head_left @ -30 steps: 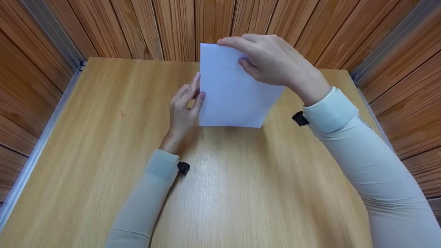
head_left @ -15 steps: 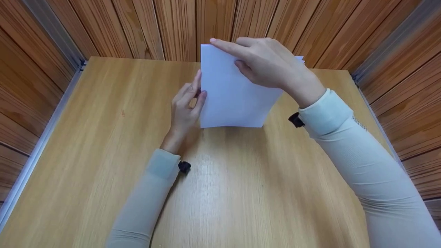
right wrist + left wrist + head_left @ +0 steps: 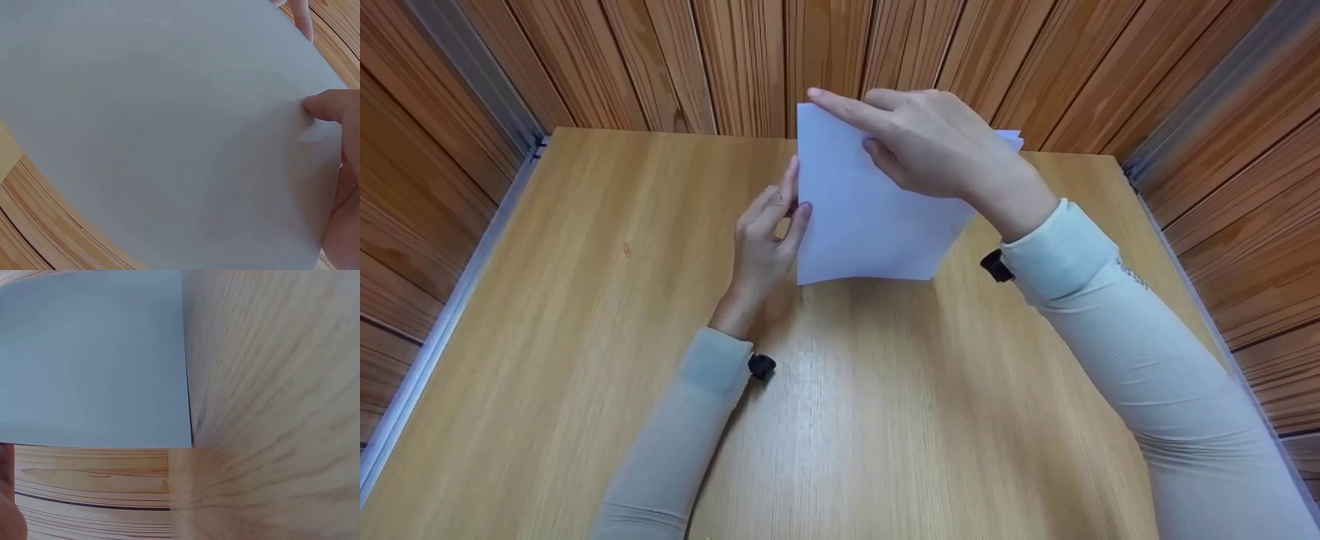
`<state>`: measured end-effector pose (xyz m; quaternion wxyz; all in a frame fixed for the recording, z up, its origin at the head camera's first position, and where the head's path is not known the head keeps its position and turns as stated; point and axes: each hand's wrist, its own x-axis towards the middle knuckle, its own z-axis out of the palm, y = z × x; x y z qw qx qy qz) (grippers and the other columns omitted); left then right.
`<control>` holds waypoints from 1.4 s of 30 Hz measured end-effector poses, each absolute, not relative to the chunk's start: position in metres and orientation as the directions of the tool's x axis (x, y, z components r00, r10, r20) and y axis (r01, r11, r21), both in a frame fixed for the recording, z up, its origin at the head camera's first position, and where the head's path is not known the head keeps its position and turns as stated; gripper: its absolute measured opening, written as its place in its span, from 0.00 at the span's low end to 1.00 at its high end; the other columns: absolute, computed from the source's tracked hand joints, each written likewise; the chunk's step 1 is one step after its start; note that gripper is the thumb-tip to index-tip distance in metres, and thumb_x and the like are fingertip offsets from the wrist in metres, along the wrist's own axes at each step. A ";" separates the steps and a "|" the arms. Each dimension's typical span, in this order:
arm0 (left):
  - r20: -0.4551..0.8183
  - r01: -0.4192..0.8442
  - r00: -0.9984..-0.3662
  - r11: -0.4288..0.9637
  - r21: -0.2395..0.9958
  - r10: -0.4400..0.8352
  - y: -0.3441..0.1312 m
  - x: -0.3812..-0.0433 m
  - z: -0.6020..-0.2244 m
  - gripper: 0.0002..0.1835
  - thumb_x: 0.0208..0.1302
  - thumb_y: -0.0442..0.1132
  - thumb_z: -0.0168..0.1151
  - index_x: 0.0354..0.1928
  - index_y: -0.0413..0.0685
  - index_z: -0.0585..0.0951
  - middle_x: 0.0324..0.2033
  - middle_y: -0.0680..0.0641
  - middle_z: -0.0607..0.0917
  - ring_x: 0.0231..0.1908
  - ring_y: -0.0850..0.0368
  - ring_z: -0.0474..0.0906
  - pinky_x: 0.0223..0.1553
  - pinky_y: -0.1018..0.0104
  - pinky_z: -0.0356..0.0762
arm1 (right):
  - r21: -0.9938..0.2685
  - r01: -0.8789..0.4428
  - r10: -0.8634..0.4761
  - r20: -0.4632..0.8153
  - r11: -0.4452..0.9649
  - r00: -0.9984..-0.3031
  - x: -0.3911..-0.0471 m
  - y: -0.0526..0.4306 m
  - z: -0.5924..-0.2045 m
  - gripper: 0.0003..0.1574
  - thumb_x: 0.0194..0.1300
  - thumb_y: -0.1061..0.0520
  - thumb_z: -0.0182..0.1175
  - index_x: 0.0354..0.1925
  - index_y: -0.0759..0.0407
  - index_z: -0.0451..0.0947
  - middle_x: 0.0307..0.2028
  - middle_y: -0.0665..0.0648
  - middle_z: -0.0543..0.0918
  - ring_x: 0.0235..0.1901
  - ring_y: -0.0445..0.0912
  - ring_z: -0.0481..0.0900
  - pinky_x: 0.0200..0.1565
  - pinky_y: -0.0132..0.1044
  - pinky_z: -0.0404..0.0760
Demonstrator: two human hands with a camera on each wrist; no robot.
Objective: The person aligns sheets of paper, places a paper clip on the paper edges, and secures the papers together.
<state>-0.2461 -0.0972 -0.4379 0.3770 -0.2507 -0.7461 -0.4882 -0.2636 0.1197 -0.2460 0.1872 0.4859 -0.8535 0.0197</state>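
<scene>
White paper point(image 3: 877, 217) stands upright over the table in the head view, its lower edge at or just above the wood; layered corners at its right suggest more than one sheet. My left hand point(image 3: 765, 232) holds the left edge, thumb in front and fingers partly hidden behind. At the top my right hand point(image 3: 934, 142) grips the paper, its index finger stretched along the upper edge and its thumb on the near face. In the right wrist view the thumb point(image 3: 326, 105) presses the paper point(image 3: 169, 124). The paper point(image 3: 95, 360) fills much of the left wrist view.
A small orange paper clip point(image 3: 626, 249) lies on the wooden table point(image 3: 840, 420), left of the left hand. Wood-plank walls point(image 3: 750, 60) rise behind the table and at both sides. Metal rails point(image 3: 427, 352) run along the side edges.
My right hand has shifted left and slightly down, its index finger extending toward the paper's top left corner. Layered corners now show at the right. The left hand stays nearly still.
</scene>
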 end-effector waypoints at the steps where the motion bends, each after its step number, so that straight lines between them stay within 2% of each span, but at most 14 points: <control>1: 0.808 0.744 -0.589 0.396 0.539 0.007 -0.097 -0.246 -0.437 0.28 0.75 0.32 0.65 0.73 0.30 0.72 0.42 0.39 0.87 0.39 0.50 0.84 0.48 0.67 0.86 | 0.145 -0.837 -0.821 0.339 0.528 -0.459 -0.263 0.119 -0.246 0.39 0.78 0.64 0.55 0.82 0.48 0.63 0.38 0.65 0.83 0.25 0.56 0.76 0.34 0.51 0.85; 7: 0.811 0.744 -0.586 0.404 0.532 0.012 -0.099 -0.244 -0.437 0.29 0.75 0.31 0.65 0.73 0.28 0.71 0.48 0.37 0.89 0.41 0.49 0.87 0.49 0.66 0.86 | 0.151 -0.833 -0.821 0.333 0.532 -0.464 -0.262 0.116 -0.246 0.39 0.78 0.64 0.55 0.82 0.48 0.63 0.37 0.65 0.83 0.25 0.56 0.75 0.32 0.50 0.83; 17: 0.805 0.715 -0.594 0.470 0.518 0.016 -0.098 -0.242 -0.435 0.29 0.76 0.32 0.64 0.73 0.28 0.70 0.40 0.41 0.90 0.35 0.50 0.81 0.43 0.66 0.84 | 0.156 -0.838 -0.825 0.337 0.523 -0.453 -0.259 0.114 -0.247 0.38 0.79 0.63 0.55 0.82 0.49 0.63 0.40 0.65 0.84 0.26 0.56 0.77 0.34 0.50 0.84; 25: 0.800 0.702 -0.600 0.485 0.522 0.007 -0.098 -0.241 -0.434 0.29 0.77 0.34 0.63 0.74 0.30 0.70 0.45 0.41 0.92 0.33 0.51 0.77 0.38 0.65 0.79 | 0.175 -0.846 -0.832 0.363 0.503 -0.420 -0.260 0.118 -0.250 0.38 0.79 0.64 0.56 0.81 0.49 0.64 0.37 0.64 0.84 0.25 0.56 0.76 0.34 0.48 0.85; 27: 0.805 0.706 -0.593 0.483 0.518 0.003 -0.097 -0.242 -0.434 0.29 0.77 0.35 0.63 0.74 0.31 0.71 0.42 0.42 0.92 0.31 0.52 0.76 0.37 0.66 0.77 | 0.173 -0.851 -0.831 0.378 0.496 -0.408 -0.260 0.119 -0.250 0.38 0.78 0.65 0.56 0.81 0.48 0.65 0.37 0.64 0.83 0.25 0.55 0.76 0.34 0.48 0.85; 31: 0.814 0.715 -0.581 0.478 0.510 0.001 -0.096 -0.242 -0.433 0.28 0.77 0.35 0.63 0.74 0.31 0.72 0.28 0.44 0.86 0.28 0.53 0.71 0.33 0.67 0.69 | 0.158 -0.858 -0.824 0.406 0.489 -0.395 -0.261 0.122 -0.251 0.37 0.78 0.66 0.56 0.79 0.46 0.68 0.38 0.64 0.84 0.26 0.55 0.76 0.33 0.49 0.85; 33: 0.815 0.717 -0.580 0.477 0.508 0.003 -0.096 -0.243 -0.433 0.28 0.77 0.35 0.63 0.73 0.31 0.72 0.26 0.44 0.85 0.28 0.53 0.70 0.33 0.67 0.68 | 0.151 -0.859 -0.820 0.414 0.490 -0.395 -0.261 0.124 -0.251 0.37 0.78 0.66 0.55 0.79 0.45 0.68 0.39 0.64 0.84 0.26 0.55 0.77 0.33 0.49 0.84; 42: 0.796 0.712 -0.604 0.474 0.518 0.039 -0.097 -0.242 -0.433 0.30 0.78 0.36 0.62 0.75 0.31 0.68 0.42 0.42 0.91 0.35 0.52 0.79 0.43 0.65 0.80 | 0.160 -0.857 -0.826 0.402 0.489 -0.396 -0.260 0.123 -0.252 0.36 0.78 0.66 0.55 0.79 0.47 0.68 0.36 0.64 0.85 0.24 0.55 0.76 0.32 0.48 0.85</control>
